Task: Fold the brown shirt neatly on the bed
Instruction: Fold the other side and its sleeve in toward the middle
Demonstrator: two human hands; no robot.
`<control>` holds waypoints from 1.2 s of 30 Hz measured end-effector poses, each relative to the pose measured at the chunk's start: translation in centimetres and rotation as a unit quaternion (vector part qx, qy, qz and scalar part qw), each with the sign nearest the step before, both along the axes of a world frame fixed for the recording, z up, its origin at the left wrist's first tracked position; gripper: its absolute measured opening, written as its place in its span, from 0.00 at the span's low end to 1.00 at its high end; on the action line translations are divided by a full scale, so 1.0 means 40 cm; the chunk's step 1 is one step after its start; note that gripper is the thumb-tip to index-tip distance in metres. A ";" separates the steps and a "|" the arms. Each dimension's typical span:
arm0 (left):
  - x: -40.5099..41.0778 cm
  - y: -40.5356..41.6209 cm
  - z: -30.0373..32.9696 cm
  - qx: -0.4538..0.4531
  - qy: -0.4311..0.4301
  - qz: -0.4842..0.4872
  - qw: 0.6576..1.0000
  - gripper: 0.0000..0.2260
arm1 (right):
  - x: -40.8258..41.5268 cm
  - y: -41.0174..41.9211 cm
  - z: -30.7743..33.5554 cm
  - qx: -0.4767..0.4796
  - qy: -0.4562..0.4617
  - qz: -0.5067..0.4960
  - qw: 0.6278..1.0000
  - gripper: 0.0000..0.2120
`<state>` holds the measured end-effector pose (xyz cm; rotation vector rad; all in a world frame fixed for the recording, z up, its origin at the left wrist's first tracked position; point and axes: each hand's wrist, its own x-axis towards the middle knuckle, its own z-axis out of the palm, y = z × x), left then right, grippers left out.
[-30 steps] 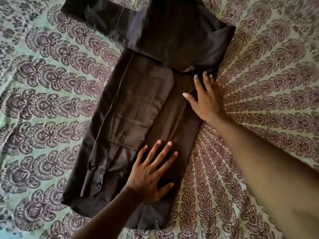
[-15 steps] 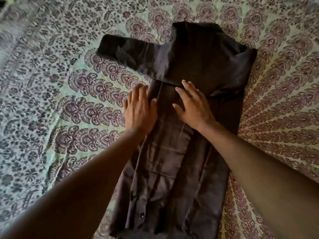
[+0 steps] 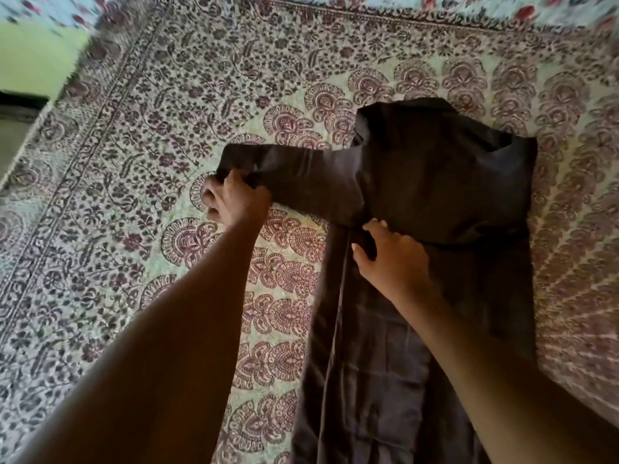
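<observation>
The brown shirt (image 3: 435, 182) lies on the patterned bed cover (image 3: 167, 95), its body folded into a long narrow strip running toward me. One sleeve (image 3: 294, 169) sticks out to the left. My left hand (image 3: 234, 199) grips the cuff end of that sleeve with curled fingers. My right hand (image 3: 392, 259) rests flat on the shirt's left side, just below where the sleeve joins the body, fingers spread and pressing the cloth. The shirt's right side is folded in.
The bed cover has a dark floral border (image 3: 100, 128) along the left and far edges. A green wall (image 3: 33, 55) and a dark ledge (image 3: 16, 102) lie past the bed's left corner. Flowered fabric (image 3: 469, 5) lies beyond the far edge.
My left hand has moved left from the shirt's middle out to the sleeve's cuff and taken hold of it. My right hand has shifted a little toward the shoulder seam. The view has tilted up.
</observation>
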<state>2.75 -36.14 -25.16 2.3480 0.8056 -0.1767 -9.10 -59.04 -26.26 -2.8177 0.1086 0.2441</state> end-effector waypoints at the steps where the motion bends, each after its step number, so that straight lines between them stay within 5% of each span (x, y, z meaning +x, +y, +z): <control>1: 0.008 0.005 -0.003 0.007 -0.018 -0.014 1.000 0.18 | -0.002 0.000 -0.003 -0.006 -0.001 0.000 1.000 0.24; 6: -0.014 -0.024 0.046 -0.033 -0.157 -0.017 0.987 0.11 | 0.003 -0.002 -0.015 -0.012 -0.024 0.020 0.999 0.22; 11: -0.197 -0.189 0.179 -0.211 -0.233 -0.005 0.949 0.19 | 0.028 -0.062 -0.017 0.189 -0.029 -0.091 0.977 0.13; 13: -0.289 -0.250 0.211 -0.365 -0.185 -0.035 0.912 0.28 | 0.030 -0.083 0.009 0.420 -0.063 -0.213 0.880 0.11; 16: -0.399 -0.315 0.213 -0.475 -0.089 -0.136 0.865 0.25 | -0.031 -0.134 0.089 0.643 -0.077 -0.388 0.656 0.13; 20: -0.533 -0.362 0.143 -0.375 -0.010 -0.344 0.861 0.14 | -0.161 -0.258 0.160 0.689 0.139 -0.374 0.605 0.23; 21: -0.564 -0.369 0.127 -0.344 0.015 -0.388 0.855 0.15 | -0.196 -0.284 0.162 0.682 0.150 -0.368 0.614 0.18; 23: -0.618 -0.378 0.114 -0.304 0.058 -0.463 0.830 0.16 | -0.273 -0.328 0.154 0.621 0.125 -0.339 0.696 0.05; 25: -0.657 -0.383 0.125 -0.273 0.085 -0.501 0.817 0.18 | -0.356 -0.364 0.128 0.555 0.094 -0.316 0.764 0.09; 29: -0.722 -0.394 0.154 -0.292 0.127 -0.507 0.801 0.20 | -0.500 -0.398 0.101 0.551 0.084 -0.386 0.735 0.10; 36: -0.810 -0.397 0.149 -0.262 0.173 -0.519 0.795 0.19 | -0.647 -0.387 0.049 0.434 0.093 -0.431 0.786 0.09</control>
